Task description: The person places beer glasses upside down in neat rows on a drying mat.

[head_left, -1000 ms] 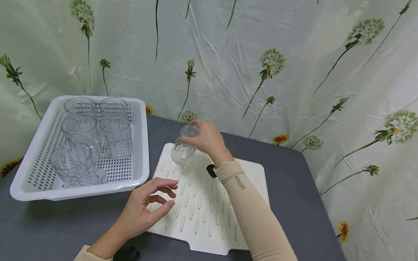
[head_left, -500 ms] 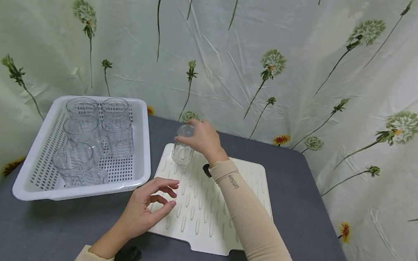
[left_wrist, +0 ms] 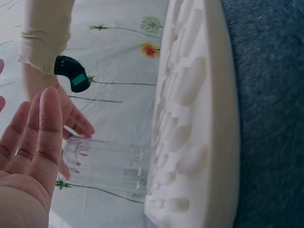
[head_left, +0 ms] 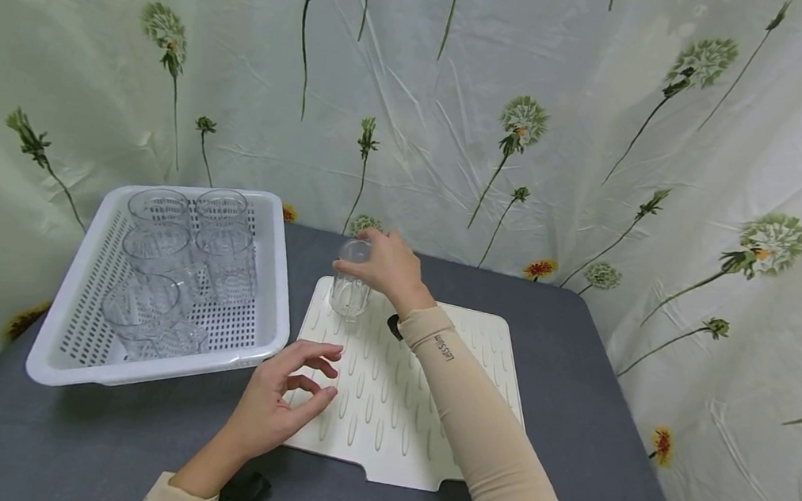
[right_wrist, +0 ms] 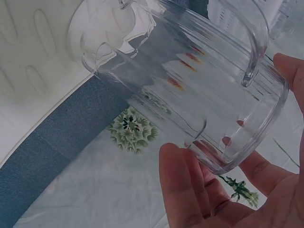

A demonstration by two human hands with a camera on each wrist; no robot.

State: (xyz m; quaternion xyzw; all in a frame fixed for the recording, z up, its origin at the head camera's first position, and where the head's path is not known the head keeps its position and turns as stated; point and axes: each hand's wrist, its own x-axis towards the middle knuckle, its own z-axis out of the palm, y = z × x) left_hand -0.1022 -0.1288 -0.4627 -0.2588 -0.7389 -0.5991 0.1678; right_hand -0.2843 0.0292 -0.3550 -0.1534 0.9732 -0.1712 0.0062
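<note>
Mug, cylindrical, clear, glass-like, rests on the far left of a cream, ridged, rectangular mat, pinched near its top by your right hand; your left hand, thumb and fingers apart, hovers near left

In the head view we look forward and down; our wrist views — the left low and sideways, the right close — share the clear mug.

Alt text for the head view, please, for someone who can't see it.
A person's right hand grips a clear glass at the far-left corner of a white ridged mat. The left hand, empty, is near the mat's left edge. Further left, a white perforated basket holds more glasses.
</note>
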